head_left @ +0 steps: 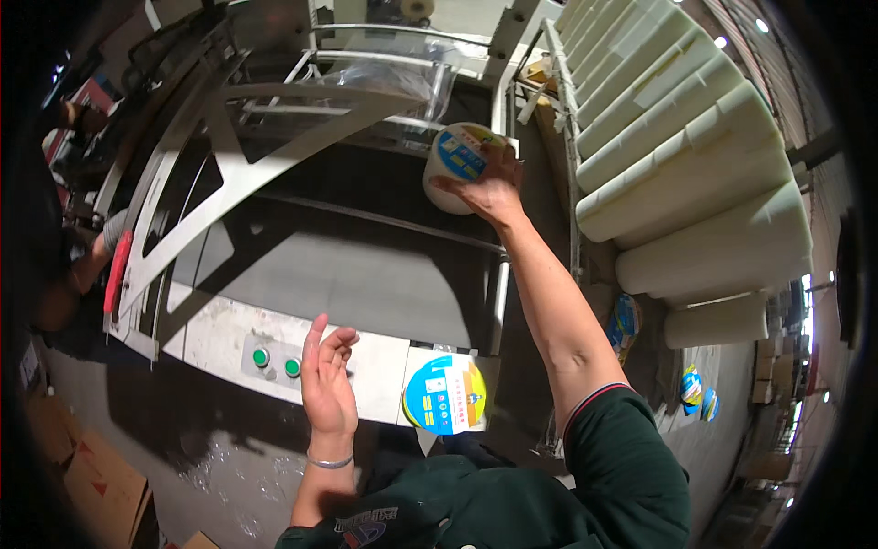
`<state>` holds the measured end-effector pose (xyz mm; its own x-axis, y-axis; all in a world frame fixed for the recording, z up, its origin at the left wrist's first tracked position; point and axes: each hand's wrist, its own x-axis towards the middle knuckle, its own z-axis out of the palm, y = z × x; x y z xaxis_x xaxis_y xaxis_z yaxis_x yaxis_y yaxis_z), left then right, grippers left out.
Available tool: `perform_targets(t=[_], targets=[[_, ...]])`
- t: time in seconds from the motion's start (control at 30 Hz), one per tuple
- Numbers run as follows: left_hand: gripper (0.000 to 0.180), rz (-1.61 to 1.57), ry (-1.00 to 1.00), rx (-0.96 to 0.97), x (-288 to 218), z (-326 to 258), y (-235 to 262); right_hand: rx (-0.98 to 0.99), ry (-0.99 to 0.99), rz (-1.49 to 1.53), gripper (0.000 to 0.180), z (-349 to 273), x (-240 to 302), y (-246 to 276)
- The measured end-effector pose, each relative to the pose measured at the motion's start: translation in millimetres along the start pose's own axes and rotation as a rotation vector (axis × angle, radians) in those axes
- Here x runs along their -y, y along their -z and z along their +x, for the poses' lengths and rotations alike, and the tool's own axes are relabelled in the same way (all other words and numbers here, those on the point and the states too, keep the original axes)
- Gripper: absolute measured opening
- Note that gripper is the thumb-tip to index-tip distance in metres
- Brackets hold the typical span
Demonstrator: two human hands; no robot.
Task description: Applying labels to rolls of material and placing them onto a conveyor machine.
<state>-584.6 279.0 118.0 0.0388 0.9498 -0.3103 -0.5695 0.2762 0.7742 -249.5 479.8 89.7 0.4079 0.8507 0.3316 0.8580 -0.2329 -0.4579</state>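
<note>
My right arm reaches far forward, and my right hand (494, 183) is closed over the side and top of a white cylindrical roll (448, 194) with a round blue and yellow label on its end. The roll is at the far right corner of the machine's dark bed (311, 274). My left hand (329, 389) hovers, empty, over the machine's white front ledge (380, 371), fingers apart and partly bent. Just left of it are two green push buttons (262, 358). A round blue, white and yellow label (445, 395) lies at the ledge's right end.
A white triangular frame arm (247, 174) with a red handle (117, 272) rises over the bed's left side. Another person's gloved hand (114, 229) is beside it. Large white rolls (713, 238) line a rack at right. Cardboard boxes (101, 480) stand lower left.
</note>
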Motion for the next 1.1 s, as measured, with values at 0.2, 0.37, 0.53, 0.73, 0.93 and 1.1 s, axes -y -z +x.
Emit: perform_targets(t=[0.2, 0.37, 0.53, 0.73, 0.93, 1.1], targets=[[0.057, 0.061, 0.011, 0.127, 15, -10, -56, 0.283, -0.195, 0.408, 0.053, 53, -68, 40], [0.053, 0.105, 0.025, 0.129, 40, -37, -97, -0.072, -0.182, 0.618, 0.055, 49, -100, 83], [0.048, 0.206, -0.014, 0.091, 77, -82, -148, -0.995, 0.495, -0.179, 0.034, 63, -201, 398], [0.039, 0.166, 0.102, 0.242, 128, -130, -234, -0.545, -0.228, -0.835, 0.076, 69, -329, 661], [0.035, 0.499, 0.028, 0.593, 213, -179, -378, -0.677, 0.267, -0.074, 0.037, 21, -387, 752], [0.078, 0.329, -0.019, 0.691, 249, -189, -414, -0.004, 0.028, 0.797, 0.033, -153, -402, 572]])
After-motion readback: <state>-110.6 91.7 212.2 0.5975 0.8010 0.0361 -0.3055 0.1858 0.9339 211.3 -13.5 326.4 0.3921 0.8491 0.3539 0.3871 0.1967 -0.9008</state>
